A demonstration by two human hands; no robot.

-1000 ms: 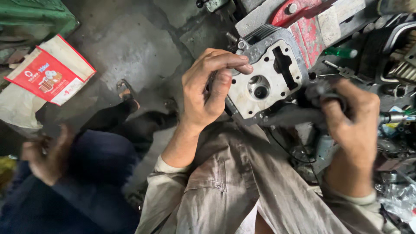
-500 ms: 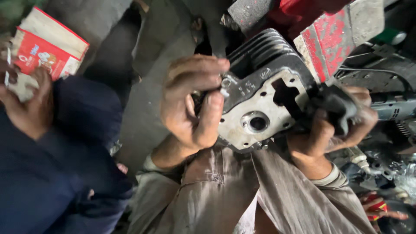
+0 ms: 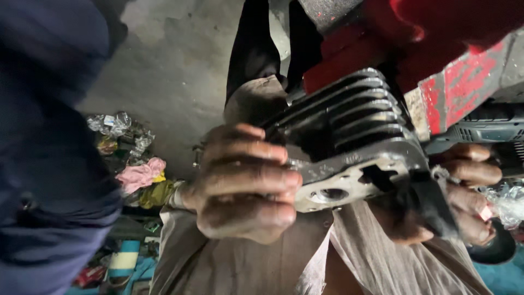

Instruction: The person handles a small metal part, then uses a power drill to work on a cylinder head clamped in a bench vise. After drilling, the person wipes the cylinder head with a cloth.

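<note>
Much clutter (image 3: 128, 164) on grey concrete floor (image 3: 174, 71)

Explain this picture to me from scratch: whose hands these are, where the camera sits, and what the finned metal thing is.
There is no machine here, only a person working with bare hands. The single view comes from a camera worn on that person's head, looking down very close, so it is blurry. The left hand grips a finned engine cylinder head, dark ribs on top, a pale flat face with holes below. The right hand holds the other side, along with a dark tool I cannot identify. Behind is a red machine part. The dark blue sleeve at left belongs to another person. On the concrete floor lie rags and litter.
</note>
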